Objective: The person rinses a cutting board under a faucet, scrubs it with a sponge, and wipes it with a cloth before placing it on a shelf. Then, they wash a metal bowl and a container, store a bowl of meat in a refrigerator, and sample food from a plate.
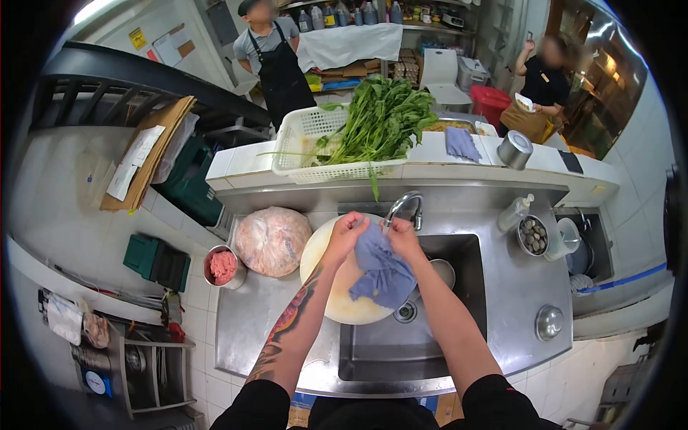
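A blue-grey cloth [380, 269] hangs spread between my two hands, over a round, pale cutting board [332, 287]. My left hand [350, 233] pinches its upper left edge. My right hand [403, 238] grips the upper right edge, just under the curved metal faucet [408, 201]. The board lies partly on the steel counter and partly over the sink [412, 358], covering some of its left side. Below the cloth, the sink drain [405, 312] shows beside the board's edge. A round metal vessel [443, 272] sits in the sink, partly hidden by my right forearm.
Left on the counter are a bagged pale mass [273, 241] and a can of minced meat [223, 267]. A basket [290, 143] of leafy greens [380, 122] tops the ledge. Right stand a bottle [514, 213], a bowl [533, 235] and a metal dome [550, 322]. Two people are beyond.
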Action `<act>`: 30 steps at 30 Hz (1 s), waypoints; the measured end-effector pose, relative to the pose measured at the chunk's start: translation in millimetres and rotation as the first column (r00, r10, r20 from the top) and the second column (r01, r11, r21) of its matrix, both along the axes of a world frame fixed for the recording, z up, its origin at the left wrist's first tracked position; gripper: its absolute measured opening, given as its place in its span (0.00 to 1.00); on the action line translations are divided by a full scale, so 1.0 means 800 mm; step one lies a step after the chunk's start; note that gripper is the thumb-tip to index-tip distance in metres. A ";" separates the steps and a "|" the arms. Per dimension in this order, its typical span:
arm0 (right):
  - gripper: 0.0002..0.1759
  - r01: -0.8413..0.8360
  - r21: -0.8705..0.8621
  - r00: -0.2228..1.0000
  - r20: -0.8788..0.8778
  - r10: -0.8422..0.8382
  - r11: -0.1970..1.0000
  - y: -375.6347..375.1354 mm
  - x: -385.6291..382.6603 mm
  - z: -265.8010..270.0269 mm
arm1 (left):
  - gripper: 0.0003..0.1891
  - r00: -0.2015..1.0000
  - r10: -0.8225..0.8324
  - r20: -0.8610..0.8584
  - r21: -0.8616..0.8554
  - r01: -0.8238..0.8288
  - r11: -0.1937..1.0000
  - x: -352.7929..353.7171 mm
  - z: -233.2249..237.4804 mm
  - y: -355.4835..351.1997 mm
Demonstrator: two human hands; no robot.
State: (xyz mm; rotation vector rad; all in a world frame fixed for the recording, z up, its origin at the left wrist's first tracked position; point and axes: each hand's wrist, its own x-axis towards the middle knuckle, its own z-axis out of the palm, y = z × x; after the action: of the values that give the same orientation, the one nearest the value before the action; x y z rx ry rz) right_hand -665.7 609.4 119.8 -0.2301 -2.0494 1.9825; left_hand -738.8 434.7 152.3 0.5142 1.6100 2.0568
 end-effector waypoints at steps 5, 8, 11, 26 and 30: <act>0.19 0.078 -0.611 0.996 0.019 -0.083 0.788 -0.001 -0.006 0.020 | 0.07 0.970 0.017 -0.244 -0.160 -0.058 0.986 -0.001 -0.018 0.012; 0.13 -0.059 -0.168 0.997 0.037 0.066 0.984 -0.031 -0.001 0.024 | 0.07 0.937 -0.008 -0.350 -0.207 -0.069 0.976 -0.002 -0.016 0.028; 0.13 -0.060 -0.030 0.998 -0.005 0.060 0.998 0.002 0.008 0.030 | 0.07 0.941 0.004 -0.338 -0.137 -0.054 0.989 0.007 -0.002 0.016; 0.09 -0.163 -0.167 0.986 0.010 0.167 0.972 0.029 0.000 0.003 | 0.11 0.817 -0.188 -0.546 -0.361 -0.026 0.932 0.013 0.003 -0.018; 0.08 -0.030 -0.437 0.999 0.001 0.033 0.899 0.004 0.001 0.008 | 0.15 0.881 -0.244 -0.406 -0.551 -0.023 0.834 -0.001 -0.033 -0.021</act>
State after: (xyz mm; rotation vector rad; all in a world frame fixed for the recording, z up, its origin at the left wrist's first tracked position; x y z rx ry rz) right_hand -665.1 612.8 126.4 -0.2959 -1.5904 2.4456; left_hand -739.8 417.7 125.7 0.9041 2.2666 1.3361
